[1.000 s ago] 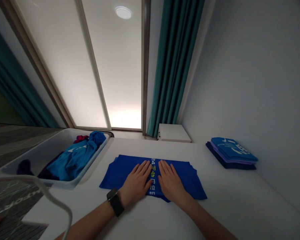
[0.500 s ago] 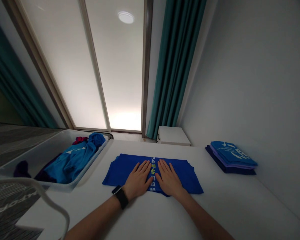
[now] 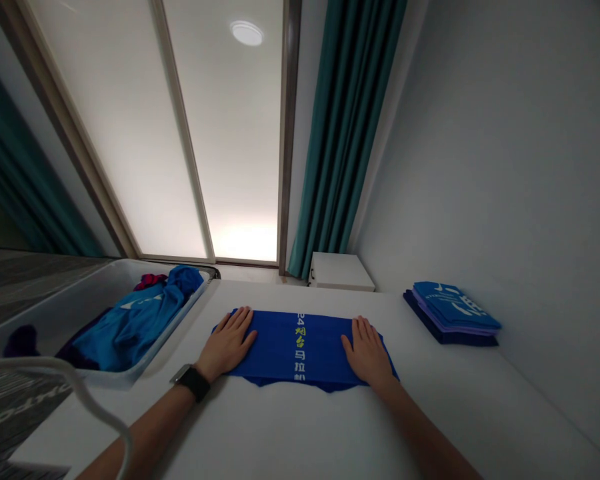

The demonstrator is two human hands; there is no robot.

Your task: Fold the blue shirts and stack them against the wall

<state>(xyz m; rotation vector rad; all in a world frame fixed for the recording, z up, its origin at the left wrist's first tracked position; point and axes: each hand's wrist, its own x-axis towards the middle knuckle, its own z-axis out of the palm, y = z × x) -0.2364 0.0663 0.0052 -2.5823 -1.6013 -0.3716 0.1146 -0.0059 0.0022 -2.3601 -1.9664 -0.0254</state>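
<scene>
A royal-blue shirt (image 3: 275,343) lies folded into a wide strip on the white table, with a column of white and yellow printed characters down its middle. My left hand (image 3: 230,342) rests flat on the shirt's left end, fingers stretched out, a dark watch on the wrist. On the right end lies my right hand (image 3: 366,350), also flat, its thumb apart from the fingers. Both palms cover parts of the cloth. The near edge of the shirt is wavy, with a lower layer showing beneath.
A translucent plastic bin (image 3: 130,380) with crumpled blue, purple and red clothes (image 3: 135,317) stands left of the table (image 3: 280,433). Near the wall at right sits a stack of folded shirts (image 3: 455,313). A white cable (image 3: 87,397) curves across the lower left. Beyond the table is a white cabinet (image 3: 343,272).
My hands have slid apart from the middle of the shirt to its two ends, uncovering the printed characters. The view has shifted slightly.
</scene>
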